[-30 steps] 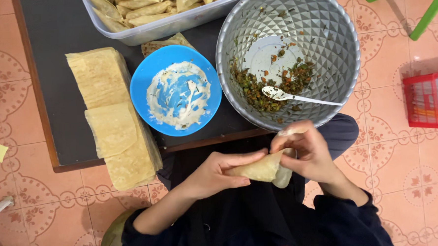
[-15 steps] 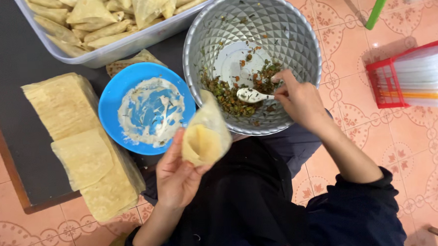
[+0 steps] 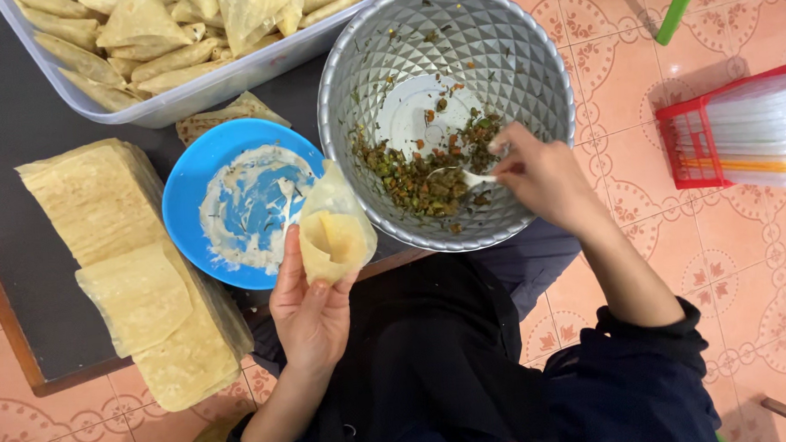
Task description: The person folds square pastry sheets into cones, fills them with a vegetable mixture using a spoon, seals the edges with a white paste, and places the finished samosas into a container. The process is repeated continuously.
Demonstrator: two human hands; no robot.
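Cupping a thin, pale pastry sheet folded into an open cone, the left hand has its fingers wrapped around the cone's lower end, holding it upright over the bench edge, just beside the blue plate. The right hand pinches the handle of a white plastic spoon, its fingers closed narrow on it, with the bowl of the spoon down in the filling. That filling is a loose, chopped mix of green, brown and orange bits, heaped in the bottom of a faceted, shiny metal bowl whose wall is pressed into a diamond pattern. The round blue plate carries a smeared whitish paste. Left of it, stacks of flat, matte, square pastry sheets lie on the dark bench. A clear plastic tray at the top holds folded triangular pastries. On the tiled floor stands a red basket.
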